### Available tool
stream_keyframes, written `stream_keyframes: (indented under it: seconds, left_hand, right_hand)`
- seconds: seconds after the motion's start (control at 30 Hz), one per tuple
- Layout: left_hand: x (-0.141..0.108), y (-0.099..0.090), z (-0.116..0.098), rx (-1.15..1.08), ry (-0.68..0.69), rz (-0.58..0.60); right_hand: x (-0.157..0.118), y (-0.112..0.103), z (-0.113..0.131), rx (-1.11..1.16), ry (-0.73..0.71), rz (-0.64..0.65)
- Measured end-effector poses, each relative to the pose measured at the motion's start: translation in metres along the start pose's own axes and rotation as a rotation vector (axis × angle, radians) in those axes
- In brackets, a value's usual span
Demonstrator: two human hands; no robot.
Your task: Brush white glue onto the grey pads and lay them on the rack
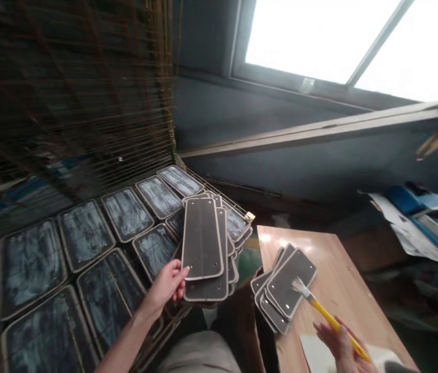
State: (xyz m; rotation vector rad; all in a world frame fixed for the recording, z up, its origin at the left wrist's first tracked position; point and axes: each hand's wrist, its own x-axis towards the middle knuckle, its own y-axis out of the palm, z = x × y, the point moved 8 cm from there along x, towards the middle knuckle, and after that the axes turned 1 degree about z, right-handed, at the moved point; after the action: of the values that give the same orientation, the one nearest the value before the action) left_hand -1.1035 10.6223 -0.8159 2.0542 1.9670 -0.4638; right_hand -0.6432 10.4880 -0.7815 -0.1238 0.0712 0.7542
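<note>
Between its thumb and fingers, my left hand pinches the near left corner of a dark rectangular panel with rounded corners, a pale edge and small corner holes. That panel lies over or just above a fanned stack of similar panels; a gap between them cannot be made out. On the right, my right hand is closed around the yellow handle of a paintbrush. The pale bristles are over the top panel of a smaller stack, and whether they touch it is unclear.
Rows of panels with streaky whitish coating lie on a wire rack at left. A wire grid rises behind them. The small stack rests on a wooden board. Papers and blue items sit at far right, below a window.
</note>
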Motion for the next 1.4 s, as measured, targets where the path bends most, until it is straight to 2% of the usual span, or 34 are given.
stream_keyframes:
  seconds: [0.07, 0.13, 0.23, 0.33, 0.4, 0.47, 0.63, 0.8, 0.93, 1.03, 1.13, 1.3, 1.4]
  left_hand:
    - [-0.001, -0.001, 0.004, -0.028, 0.002, -0.004]
    - [-0.003, -0.003, 0.007, -0.046, 0.01, -0.026]
    - [-0.004, -0.005, 0.009, -0.042, 0.011, -0.078]
    - [-0.005, -0.005, 0.009, -0.051, -0.006, -0.124]
    - [-0.006, -0.005, 0.01, -0.077, -0.023, -0.151]
    - [-0.008, -0.004, 0.011, -0.1, -0.037, -0.183]
    - [-0.012, -0.004, 0.012, -0.136, -0.028, -0.255]
    - [-0.015, -0.003, 0.013, -0.128, -0.034, -0.297]
    - [-0.018, -0.003, 0.01, -0.155, -0.042, -0.314]
    - [-0.02, -0.004, 0.008, -0.18, -0.048, -0.323]
    - [-0.02, -0.004, 0.009, -0.19, -0.061, -0.319]
    - [-0.019, -0.005, 0.012, -0.176, -0.036, -0.296]
    - [-0.018, -0.004, 0.015, -0.174, -0.024, -0.284]
  right_hand:
    - [-0.004, 0.071, 0.045, -0.05, -0.125, 0.201]
    - [-0.009, 0.136, 0.078, -0.074, -0.251, 0.396]
    - [-0.015, 0.224, 0.11, -0.145, -0.463, 0.673]
    - [-0.02, 0.3, 0.126, -0.251, -0.665, 0.898]
    - [-0.022, 0.341, 0.135, -0.291, -0.775, 0.997]
    - [-0.022, 0.373, 0.143, -0.318, -0.893, 1.056]
    - [-0.013, 0.424, 0.151, -0.418, -1.106, 1.101]
    - [-0.009, 0.45, 0.148, -0.485, -1.198, 1.132]
    - [-0.013, 0.448, 0.142, -0.536, -1.201, 1.148]
    - [-0.021, 0.427, 0.138, -0.586, -1.185, 1.191]
    - [-0.036, 0.393, 0.134, -0.626, -1.126, 1.3]
    - [-0.067, 0.338, 0.128, -0.652, -0.914, 1.568]
    - [-0.078, 0.318, 0.126, -0.637, -0.766, 1.651]
